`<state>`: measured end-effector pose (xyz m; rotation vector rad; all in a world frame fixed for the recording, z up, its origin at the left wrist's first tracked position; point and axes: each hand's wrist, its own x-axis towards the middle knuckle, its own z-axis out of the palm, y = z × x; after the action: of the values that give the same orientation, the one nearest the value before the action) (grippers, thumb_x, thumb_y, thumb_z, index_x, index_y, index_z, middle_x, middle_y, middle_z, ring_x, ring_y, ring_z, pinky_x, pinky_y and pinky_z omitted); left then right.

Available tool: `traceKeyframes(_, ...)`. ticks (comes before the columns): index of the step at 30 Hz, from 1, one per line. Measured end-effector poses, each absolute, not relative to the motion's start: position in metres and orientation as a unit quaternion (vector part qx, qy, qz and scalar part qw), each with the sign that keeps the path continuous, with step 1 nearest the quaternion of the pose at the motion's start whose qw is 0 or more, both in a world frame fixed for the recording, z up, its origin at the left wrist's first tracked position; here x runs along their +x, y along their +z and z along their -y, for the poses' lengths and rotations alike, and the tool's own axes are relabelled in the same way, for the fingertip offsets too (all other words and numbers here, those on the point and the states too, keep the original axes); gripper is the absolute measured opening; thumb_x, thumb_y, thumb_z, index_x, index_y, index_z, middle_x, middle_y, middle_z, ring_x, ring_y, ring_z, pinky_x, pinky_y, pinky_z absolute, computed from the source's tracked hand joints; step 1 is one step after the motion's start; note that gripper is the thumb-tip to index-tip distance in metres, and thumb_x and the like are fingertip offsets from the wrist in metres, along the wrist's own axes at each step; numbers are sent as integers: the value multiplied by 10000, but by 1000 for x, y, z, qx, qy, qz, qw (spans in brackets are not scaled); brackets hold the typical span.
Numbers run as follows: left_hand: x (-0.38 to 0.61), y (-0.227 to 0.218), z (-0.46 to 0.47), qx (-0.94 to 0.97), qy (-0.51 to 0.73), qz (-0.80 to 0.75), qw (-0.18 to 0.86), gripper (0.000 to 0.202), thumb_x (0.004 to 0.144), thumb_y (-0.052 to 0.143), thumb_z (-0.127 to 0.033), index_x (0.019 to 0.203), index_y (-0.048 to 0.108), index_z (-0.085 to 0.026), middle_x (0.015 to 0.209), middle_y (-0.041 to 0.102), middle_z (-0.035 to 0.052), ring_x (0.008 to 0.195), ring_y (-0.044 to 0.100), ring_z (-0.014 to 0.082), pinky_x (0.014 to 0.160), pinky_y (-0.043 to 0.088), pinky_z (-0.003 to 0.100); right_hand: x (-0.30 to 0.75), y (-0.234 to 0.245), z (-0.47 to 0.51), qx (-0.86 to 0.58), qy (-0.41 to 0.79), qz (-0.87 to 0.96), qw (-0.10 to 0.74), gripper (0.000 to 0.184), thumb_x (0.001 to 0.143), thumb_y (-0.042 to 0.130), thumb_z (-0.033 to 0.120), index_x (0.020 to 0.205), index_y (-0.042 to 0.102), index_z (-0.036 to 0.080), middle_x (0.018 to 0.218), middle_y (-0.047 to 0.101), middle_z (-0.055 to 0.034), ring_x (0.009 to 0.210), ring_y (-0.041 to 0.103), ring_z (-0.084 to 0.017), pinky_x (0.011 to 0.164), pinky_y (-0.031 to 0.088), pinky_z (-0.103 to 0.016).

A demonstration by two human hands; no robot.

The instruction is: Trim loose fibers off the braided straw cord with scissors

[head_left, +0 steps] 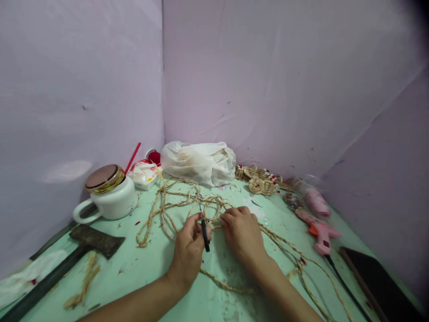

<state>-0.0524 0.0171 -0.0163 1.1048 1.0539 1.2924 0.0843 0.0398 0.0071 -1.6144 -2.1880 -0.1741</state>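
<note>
A long braided jute rope point(174, 201) lies in loose loops across the pale green table point(140, 277). My left hand point(188, 250) is closed on small black-handled scissors point(204, 232), whose tip points up toward the rope. My right hand point(241, 232) lies beside it with curled fingers pressed on the rope, just right of the scissors. Both hands meet at the same stretch of rope near the table's middle.
A white lidded mug point(109, 197) stands at the left, an axe-like tool point(67, 264) in front of it. A white plastic bag point(199, 162) sits in the corner. Coiled rope pieces point(261, 183), a pink glue gun point(318, 232) and a dark flat board point(375, 281) lie on the right.
</note>
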Motion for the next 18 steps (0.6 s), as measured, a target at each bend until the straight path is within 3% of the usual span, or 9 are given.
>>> traceKeyframes(4,-52,-17,-17,472,534,-452,536,317,770,511,-307,1049,463,-167,716,546,2,660,521,136,588,405,229,84,-2,-44,-565,-39,800,197,176,768,491,112,698,623,206,744,650,-74,889,473,-266,726,285,-393)
traceKeyframes(9,-56,-9,-12,539,498,-452,507,322,764,516,-318,1046,474,-169,710,548,1,663,525,136,586,410,220,96,7,-21,-558,-5,796,237,193,786,427,68,778,575,191,794,641,-59,929,485,-228,830,261,-401)
traceKeyframes(15,-66,12,-4,639,456,-498,370,358,653,625,-267,990,540,-182,767,611,21,686,562,150,637,425,228,129,12,19,-504,44,808,303,218,768,394,38,819,517,211,807,602,-23,871,495,-189,923,188,-460)
traceKeyframes(18,-61,13,-2,619,417,-486,454,365,600,661,-257,932,533,-175,739,611,22,661,561,152,607,431,232,136,9,28,-481,79,800,351,189,801,379,80,822,505,219,813,596,-28,884,489,-192,893,260,-436)
